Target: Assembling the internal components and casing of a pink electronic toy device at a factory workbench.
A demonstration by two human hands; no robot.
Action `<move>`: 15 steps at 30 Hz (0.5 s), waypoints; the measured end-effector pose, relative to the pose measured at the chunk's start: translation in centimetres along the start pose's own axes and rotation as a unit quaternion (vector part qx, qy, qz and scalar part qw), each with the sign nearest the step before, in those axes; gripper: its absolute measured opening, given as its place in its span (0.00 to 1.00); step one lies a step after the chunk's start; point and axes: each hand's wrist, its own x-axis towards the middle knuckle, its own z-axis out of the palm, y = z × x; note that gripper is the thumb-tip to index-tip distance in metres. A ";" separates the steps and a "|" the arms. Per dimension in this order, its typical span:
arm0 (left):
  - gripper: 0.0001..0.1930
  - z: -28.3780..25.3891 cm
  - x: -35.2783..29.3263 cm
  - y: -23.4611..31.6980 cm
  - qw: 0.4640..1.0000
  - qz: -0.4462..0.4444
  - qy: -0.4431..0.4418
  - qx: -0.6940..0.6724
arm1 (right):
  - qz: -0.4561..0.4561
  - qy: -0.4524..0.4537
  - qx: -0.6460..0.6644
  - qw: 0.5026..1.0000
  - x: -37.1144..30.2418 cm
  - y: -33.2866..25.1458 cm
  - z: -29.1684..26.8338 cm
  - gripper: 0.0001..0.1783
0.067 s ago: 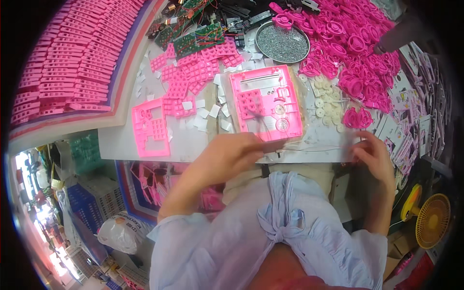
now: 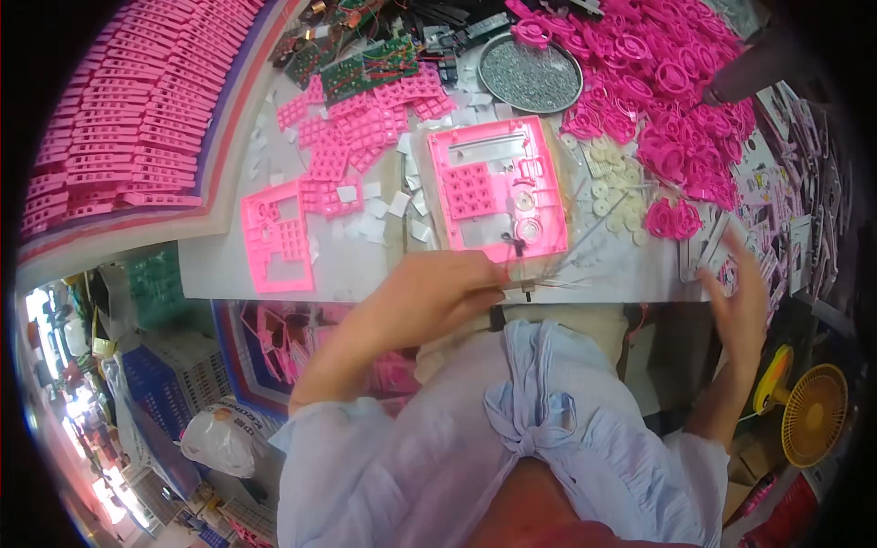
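My left hand (image 2: 448,290) is closed at the table's front edge, its fingertips pinching a small dark part with thin wires (image 2: 517,245). Several of these wires fan out to the right, blurred by motion. Just beyond the hand lies a pink plastic casing (image 2: 557,215), with a pink button grid, round rings and a metal rod inside it. Over at the right edge my right hand (image 2: 742,288) has thumb and fingers apart, beside a white printed card (image 2: 699,256). Whether its fingertips touch the card, I cannot tell.
Pink button grids (image 2: 338,146) and a second pink casing (image 2: 279,239) lie left. Behind stand green circuit boards (image 2: 370,71) and a round tray of small metal pieces (image 2: 577,91). Pink ring parts (image 2: 658,110) heap up at right, near cream discs (image 2: 621,187). A yellow fan (image 2: 815,416) stands lower right.
My right hand has moved right, away from the wires, toward the printed cards. The wires, stretched toward it before, now spread loose. My left hand stays nearly in place.
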 end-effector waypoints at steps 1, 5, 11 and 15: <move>0.08 0.1 0.6 0.7 1.000 0.002 0.001 -0.002 | -0.063 0.043 0.029 0.997 0.2 -2.6 -1.6 0.34; 0.08 0.6 1.7 1.4 0.997 0.049 -0.052 -0.037 | -0.375 -0.122 0.066 0.917 4.9 -10.9 1.4 0.33; 0.16 3.3 -0.8 0.6 0.949 -0.078 -0.007 -0.305 | -0.228 -0.326 0.325 0.858 8.4 -13.4 9.3 0.17; 0.28 4.9 -2.8 -0.3 0.736 -0.236 0.022 -0.634 | -0.218 -0.240 0.292 0.900 12.4 -14.6 11.4 0.16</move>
